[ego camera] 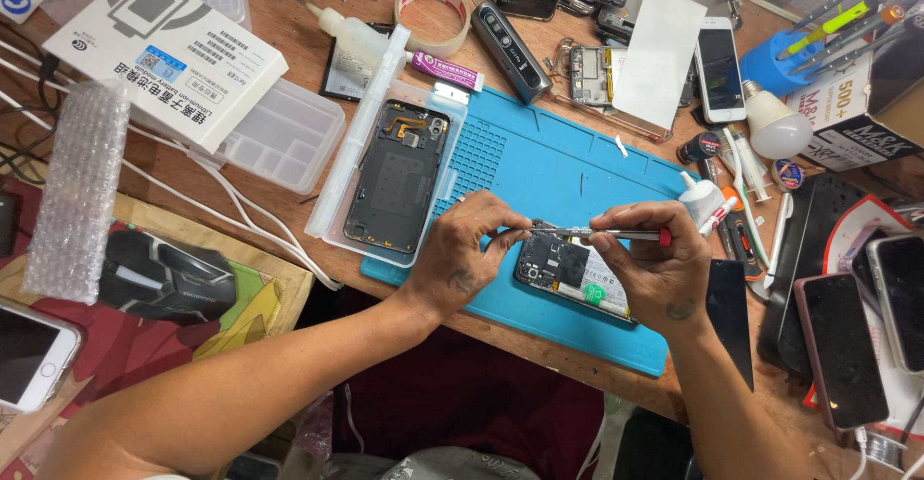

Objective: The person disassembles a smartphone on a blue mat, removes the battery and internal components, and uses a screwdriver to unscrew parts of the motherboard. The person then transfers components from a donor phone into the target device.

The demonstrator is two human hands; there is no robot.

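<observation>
- The right hand (647,260) is pinching a thin screwdriver with a red band (616,234) between thumb and fingertips, holding it almost level, its tip pointing toward the left hand.
- The left hand (472,249) is curling its fingers around a slim metal tool, probably tweezers (502,240), too hidden to name for certain; its fingertips are meeting the screwdriver's tip above the opened phone (568,273).
- That opened phone is lying face down on the blue work mat (558,167), near the mat's front edge, between the two hands, showing its circuit board and battery.
- Just to the left of the left hand, a black phone back cover (397,177) is sitting in a clear plastic tray (332,196) that is overlapping the mat's left edge.
- Beyond the tray, a white box (164,51) is resting partly on a clear compartment case (284,133), and a roll of bubble wrap (77,186) is lying further left.
- A black computer mouse (166,276) is sitting on a coloured pad at the left, with a white phone (29,353) near the corner.
- To the right of the right hand, a small glue bottle (701,196), a white light bulb (775,124) and a white phone with a dark screen (720,68) are lying on the wooden table (289,13).
- Several dark phones (842,345) are stacking up at the right edge.
</observation>
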